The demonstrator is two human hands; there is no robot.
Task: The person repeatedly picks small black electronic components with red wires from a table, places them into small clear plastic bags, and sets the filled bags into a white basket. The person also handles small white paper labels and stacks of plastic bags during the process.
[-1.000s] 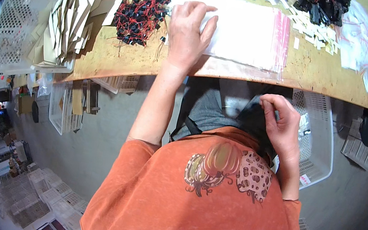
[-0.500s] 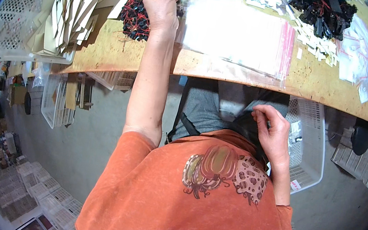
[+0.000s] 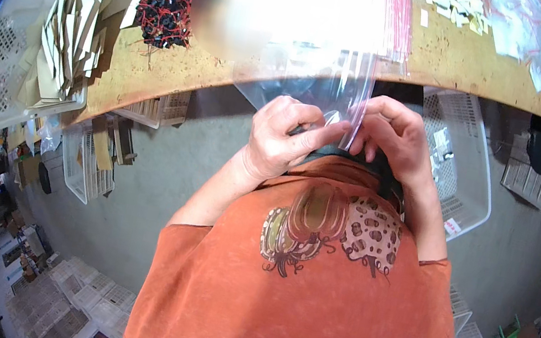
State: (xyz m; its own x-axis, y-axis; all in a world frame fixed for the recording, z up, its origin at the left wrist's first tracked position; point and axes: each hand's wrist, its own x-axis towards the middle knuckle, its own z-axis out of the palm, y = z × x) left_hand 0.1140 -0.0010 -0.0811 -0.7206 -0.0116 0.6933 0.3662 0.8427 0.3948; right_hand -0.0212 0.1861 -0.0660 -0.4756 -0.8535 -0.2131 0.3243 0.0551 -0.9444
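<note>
In front of my belly, just off the table's near edge, a clear plastic zip bag (image 3: 302, 73) hangs between my hands. My left hand (image 3: 288, 132) is closed on its near end, with a small whitish bit showing at the fingertips that I cannot make out. The curled fingers of my right hand (image 3: 396, 133) pinch the bag's pinkish strip. Beyond them lies a stack of clear bags (image 3: 312, 13) with pink edges (image 3: 397, 25), washed out by glare. Left of the stack is a pile of small black parts with red wires (image 3: 167, 9).
A white crate (image 3: 2, 49) with cardboard pieces (image 3: 65, 39) stands at the table's left. Small pale pieces (image 3: 455, 2) and clear plastic bags (image 3: 518, 35) lie far right. Below the table are a white basket (image 3: 464, 160) on the right and another basket (image 3: 86, 165) on the left.
My left hand has come back from above the wired parts to my belly. A clear bag is now between both hands; my right hand has moved slightly left and up. The view has shifted.
</note>
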